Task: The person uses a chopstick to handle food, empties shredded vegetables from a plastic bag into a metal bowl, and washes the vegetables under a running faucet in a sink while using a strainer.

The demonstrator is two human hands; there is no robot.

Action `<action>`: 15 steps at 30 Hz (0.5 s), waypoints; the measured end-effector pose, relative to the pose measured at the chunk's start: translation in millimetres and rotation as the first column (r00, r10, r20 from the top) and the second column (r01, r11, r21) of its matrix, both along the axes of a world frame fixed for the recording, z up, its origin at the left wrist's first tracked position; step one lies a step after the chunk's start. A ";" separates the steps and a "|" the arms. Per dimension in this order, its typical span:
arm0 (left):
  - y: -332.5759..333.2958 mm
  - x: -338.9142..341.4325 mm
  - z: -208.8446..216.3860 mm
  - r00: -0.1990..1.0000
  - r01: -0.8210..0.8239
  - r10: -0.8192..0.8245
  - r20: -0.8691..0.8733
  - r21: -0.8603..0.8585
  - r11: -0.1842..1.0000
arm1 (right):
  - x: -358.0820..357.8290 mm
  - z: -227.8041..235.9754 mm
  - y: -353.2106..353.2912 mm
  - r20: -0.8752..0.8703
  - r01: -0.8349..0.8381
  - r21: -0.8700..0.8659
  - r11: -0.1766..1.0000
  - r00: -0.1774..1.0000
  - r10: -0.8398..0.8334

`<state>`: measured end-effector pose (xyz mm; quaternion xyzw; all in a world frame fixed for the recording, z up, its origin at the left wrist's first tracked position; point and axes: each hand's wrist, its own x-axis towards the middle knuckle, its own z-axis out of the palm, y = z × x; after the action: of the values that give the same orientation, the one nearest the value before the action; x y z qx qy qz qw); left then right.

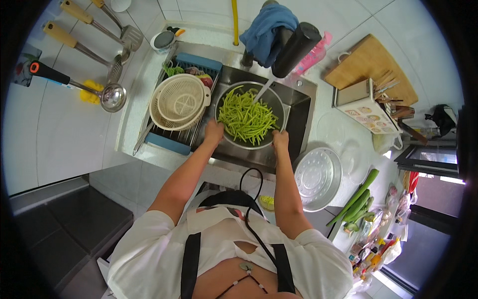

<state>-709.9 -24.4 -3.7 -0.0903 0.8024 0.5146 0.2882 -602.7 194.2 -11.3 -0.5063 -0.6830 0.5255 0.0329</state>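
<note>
A wide metal basin [279, 105] full of cut green beans [246, 115] sits in the sink [297, 124]. Water runs from the dark faucet [295, 50] onto the beans. My left hand [214, 130] is closed on the basin's left rim, its fingers partly hidden. On the lower right, my right hand [280, 140] grips the same rim. Left of the basin, two nested cream plastic strainers [180, 99] rest on a blue-ended drying rack [172, 143].
A perforated metal steamer tray [317, 179] lies right of the sink. Beyond it are green vegetables [356, 204], a utensil holder [363, 107] and a wooden cutting board [378, 70]. A blue cloth [269, 32] drapes over the faucet. Ladles and spatulas [113, 97] hang on the left wall.
</note>
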 end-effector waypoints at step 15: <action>14.6 13.6 -3.7 0.978 -0.209 0.209 0.017 0.115 0.971 | 16.3 18.6 -49.6 -0.083 0.130 -0.395 0.910 0.981 -0.176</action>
<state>-696.4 -9.8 -7.5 -0.1587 0.7565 0.5876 0.2393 -586.4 144.6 7.4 -0.5231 -0.5207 0.6746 0.0130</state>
